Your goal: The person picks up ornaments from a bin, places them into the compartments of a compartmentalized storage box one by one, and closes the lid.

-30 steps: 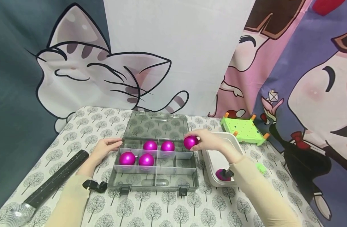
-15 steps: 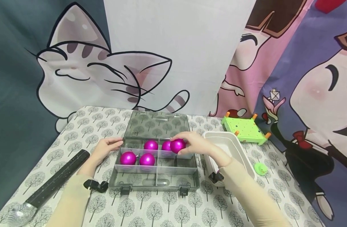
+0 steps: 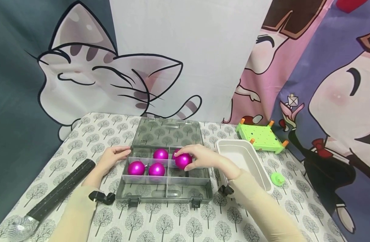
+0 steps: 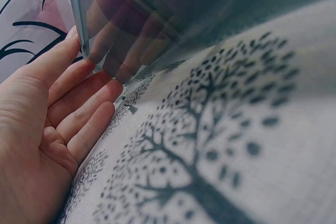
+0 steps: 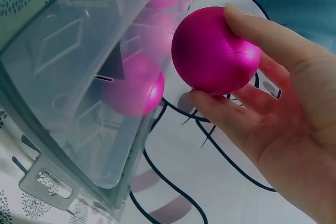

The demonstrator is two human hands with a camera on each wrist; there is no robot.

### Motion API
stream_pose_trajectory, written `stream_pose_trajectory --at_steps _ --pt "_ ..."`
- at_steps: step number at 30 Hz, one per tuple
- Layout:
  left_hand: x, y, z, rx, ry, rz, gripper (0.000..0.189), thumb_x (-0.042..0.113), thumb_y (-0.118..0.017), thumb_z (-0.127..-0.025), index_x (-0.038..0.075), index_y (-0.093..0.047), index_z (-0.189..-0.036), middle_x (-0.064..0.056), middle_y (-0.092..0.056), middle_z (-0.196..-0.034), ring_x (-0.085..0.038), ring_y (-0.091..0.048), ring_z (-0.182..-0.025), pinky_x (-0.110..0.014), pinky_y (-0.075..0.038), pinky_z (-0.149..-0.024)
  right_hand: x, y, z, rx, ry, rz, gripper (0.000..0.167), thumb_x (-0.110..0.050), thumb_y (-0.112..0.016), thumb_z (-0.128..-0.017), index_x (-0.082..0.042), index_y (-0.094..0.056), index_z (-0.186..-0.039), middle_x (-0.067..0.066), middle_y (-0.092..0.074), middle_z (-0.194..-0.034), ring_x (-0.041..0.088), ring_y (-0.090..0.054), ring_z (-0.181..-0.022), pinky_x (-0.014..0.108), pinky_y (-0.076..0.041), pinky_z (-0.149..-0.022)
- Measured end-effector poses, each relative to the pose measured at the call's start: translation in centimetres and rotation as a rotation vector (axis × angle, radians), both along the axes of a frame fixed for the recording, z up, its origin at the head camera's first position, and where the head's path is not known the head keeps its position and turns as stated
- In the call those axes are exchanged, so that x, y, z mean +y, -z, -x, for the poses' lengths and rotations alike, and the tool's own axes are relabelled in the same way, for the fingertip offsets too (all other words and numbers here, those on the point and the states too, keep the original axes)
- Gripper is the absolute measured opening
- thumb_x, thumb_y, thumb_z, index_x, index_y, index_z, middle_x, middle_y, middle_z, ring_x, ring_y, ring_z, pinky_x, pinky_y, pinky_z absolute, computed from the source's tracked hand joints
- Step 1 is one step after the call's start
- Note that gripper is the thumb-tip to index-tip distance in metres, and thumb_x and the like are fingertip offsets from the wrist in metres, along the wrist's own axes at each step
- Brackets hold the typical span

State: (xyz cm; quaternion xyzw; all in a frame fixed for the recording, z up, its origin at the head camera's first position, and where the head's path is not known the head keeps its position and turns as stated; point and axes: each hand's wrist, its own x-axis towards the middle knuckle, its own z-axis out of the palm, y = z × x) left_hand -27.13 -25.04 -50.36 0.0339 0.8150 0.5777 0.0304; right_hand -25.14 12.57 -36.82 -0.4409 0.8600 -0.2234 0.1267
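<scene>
My right hand holds a shiny magenta Christmas ball between thumb and fingers, over the right half of a grey see-through compartment box. In the right wrist view the held ball is raised beside the box wall. Another ball in the back row is mostly hidden behind it. To the left lie a back-row ball and two middle-row balls, one at the far left and one beside it. My left hand touches the box's left corner with extended fingertips, as the left wrist view shows.
The box's lid lies folded back. A white tub stands at the right, partly behind my right forearm. Past it are a green toy table with orange legs and a small green toy. A black microphone-like tube lies left.
My right hand has carried the ball leftward from beside the tub to over the box. The purple ball seen earlier in the tub no longer shows. My left hand has stayed put.
</scene>
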Motion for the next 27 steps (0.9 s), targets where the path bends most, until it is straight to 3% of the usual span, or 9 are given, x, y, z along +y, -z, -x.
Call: stream_pose_trajectory --at_steps 15,19,23,27 --pt "-0.2 0.1 0.0 0.009 -0.002 -0.006 0.051 0.026 -0.065 -0.095 -0.010 -0.055 -0.129 -0.032 -0.055 -0.132 0.002 -0.068 -0.079 -0.009 -0.047 -0.082 -1.2 0.6 -0.3 -0.009 -0.047 -0.125 0.057 -0.013 -0.080 -0.078 -0.008 -0.060 -0.132 0.013 -0.058 -0.138 0.029 -0.056 -0.126 0.043 -0.048 -0.104" --pt "-0.2 0.0 -0.1 0.007 -0.001 0.007 0.051 0.026 -0.064 -0.095 -0.009 -0.055 -0.130 -0.031 -0.055 -0.133 0.002 -0.067 -0.079 -0.025 -0.050 -0.095 -1.5 1.1 -0.2 0.006 -0.047 -0.164 0.057 -0.016 -0.080 -0.078 -0.011 -0.061 -0.132 0.011 -0.058 -0.139 0.028 -0.055 -0.127 0.044 -0.047 -0.105" --pt "-0.1 -0.1 -0.2 -0.003 -0.001 -0.001 0.051 0.027 -0.064 -0.096 -0.009 -0.054 -0.131 -0.031 -0.054 -0.134 0.003 -0.067 -0.079 -0.050 -0.043 -0.107 -1.7 1.2 -0.2 0.002 -0.051 -0.173 0.057 -0.016 -0.080 -0.078 -0.011 -0.061 -0.131 0.011 -0.057 -0.140 0.029 -0.054 -0.129 0.046 -0.044 -0.108" --pt "0.0 -0.2 -0.2 -0.001 0.001 0.004 0.052 0.027 -0.063 -0.096 -0.009 -0.054 -0.131 -0.030 -0.054 -0.134 0.003 -0.067 -0.080 -0.047 -0.046 -0.105 -1.9 1.1 -0.3 0.004 -0.051 -0.181 0.057 -0.015 -0.081 -0.077 -0.011 -0.061 -0.130 0.011 -0.057 -0.139 0.030 -0.052 -0.130 0.048 -0.043 -0.109"
